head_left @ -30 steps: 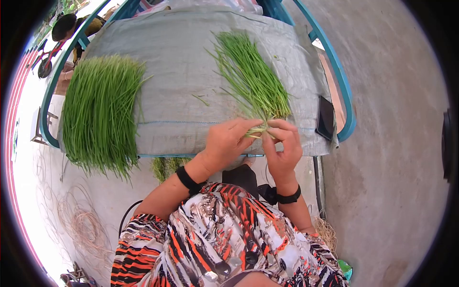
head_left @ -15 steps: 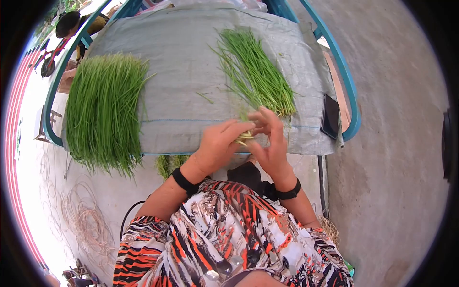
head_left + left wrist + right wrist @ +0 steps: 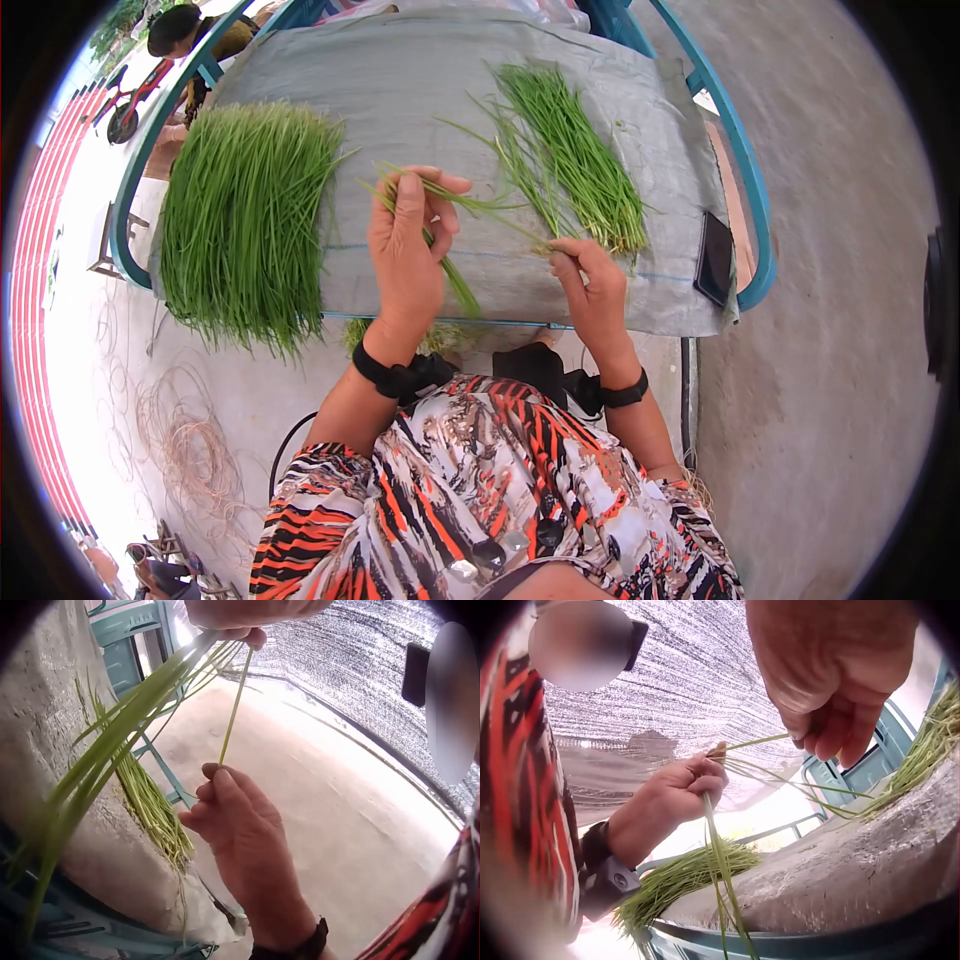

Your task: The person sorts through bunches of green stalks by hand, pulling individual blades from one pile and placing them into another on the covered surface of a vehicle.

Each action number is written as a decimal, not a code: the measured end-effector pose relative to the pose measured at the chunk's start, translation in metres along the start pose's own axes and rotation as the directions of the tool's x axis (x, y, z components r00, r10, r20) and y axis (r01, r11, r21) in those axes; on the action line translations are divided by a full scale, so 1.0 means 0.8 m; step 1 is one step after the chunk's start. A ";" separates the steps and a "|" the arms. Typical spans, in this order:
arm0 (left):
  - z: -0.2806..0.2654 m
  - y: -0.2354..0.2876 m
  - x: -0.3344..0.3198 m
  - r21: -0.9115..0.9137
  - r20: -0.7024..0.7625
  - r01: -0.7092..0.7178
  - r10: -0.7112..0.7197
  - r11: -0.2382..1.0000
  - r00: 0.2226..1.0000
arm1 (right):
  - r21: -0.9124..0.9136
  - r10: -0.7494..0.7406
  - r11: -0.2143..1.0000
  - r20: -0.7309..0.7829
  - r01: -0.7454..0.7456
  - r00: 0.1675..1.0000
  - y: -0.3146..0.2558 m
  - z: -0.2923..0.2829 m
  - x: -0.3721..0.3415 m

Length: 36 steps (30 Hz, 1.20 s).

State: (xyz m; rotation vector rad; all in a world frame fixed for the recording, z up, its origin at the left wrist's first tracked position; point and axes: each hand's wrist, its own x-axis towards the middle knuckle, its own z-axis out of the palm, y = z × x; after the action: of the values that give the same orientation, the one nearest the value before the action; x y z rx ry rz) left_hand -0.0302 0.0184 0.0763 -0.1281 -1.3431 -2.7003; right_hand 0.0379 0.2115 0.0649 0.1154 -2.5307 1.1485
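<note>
Green stalks (image 3: 458, 282) hang over the grey sheet (image 3: 410, 90), gripped in the left hand's (image 3: 408, 240) curled fingers. Between thumb and finger, the right hand (image 3: 597, 298) pinches the end of one stalk (image 3: 236, 709) stretched between both hands. Beyond lies a small pile (image 3: 575, 150); a phone (image 3: 713, 258) rests at right.

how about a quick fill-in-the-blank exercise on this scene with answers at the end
1. The left hand and right hand hold thin stalks coloured ____.
2. The wide pile lies to the person's ____ of the narrow pile.
3. The phone lies near the grey sheet's ____ edge.
4. Both wrist straps are coloured ____.

Missing words: green; left; right; black.
</note>
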 end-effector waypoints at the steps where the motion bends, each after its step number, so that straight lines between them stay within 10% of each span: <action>1: -0.002 -0.001 0.002 -0.023 0.003 -0.003 0.003 1.000 1.000 | 0.026 0.003 1.000 0.011 -0.004 1.000 0.000 0.002 0.000; 9: -0.003 0.010 0.003 -0.101 -0.062 0.008 -0.014 0.995 0.998 | 0.012 -0.029 1.000 0.067 0.029 0.997 0.012 -0.005 0.001; 12: -0.013 0.018 0.008 -0.156 -0.015 0.014 -0.017 0.988 1.000 | 0.037 0.160 0.981 0.400 -0.191 0.903 -0.007 -0.028 -0.004; 15: -0.014 0.024 0.005 -0.154 0.038 0.036 -0.031 0.987 0.999 | -0.008 -0.003 1.000 0.327 0.006 0.945 -0.044 -0.034 0.002; 19: 0.000 0.027 -0.011 0.005 0.159 0.138 -0.137 0.990 0.978 | 0.167 0.117 0.974 0.198 -0.151 0.973 -0.081 -0.011 0.026; 24: 0.007 0.035 -0.024 0.144 0.162 0.064 -0.087 0.988 0.983 | 0.067 -0.318 0.948 0.247 0.311 0.915 -0.027 0.032 0.034; 30: -0.049 0.040 0.019 -0.041 -0.205 -0.085 0.074 0.996 0.976 | 0.110 0.021 0.992 0.385 -0.068 0.923 0.001 0.000 0.016; 36: -0.102 0.008 0.044 -0.144 -0.347 -0.039 -0.014 0.989 0.938 | 0.376 0.326 0.735 0.534 -0.564 0.780 0.020 -0.031 -0.012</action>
State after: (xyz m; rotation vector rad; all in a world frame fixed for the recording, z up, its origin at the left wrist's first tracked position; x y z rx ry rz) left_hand -0.0659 -0.0531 0.0371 0.3122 -1.0343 -2.6464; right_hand 0.0505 0.2399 0.0654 -0.1566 -2.6087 2.2335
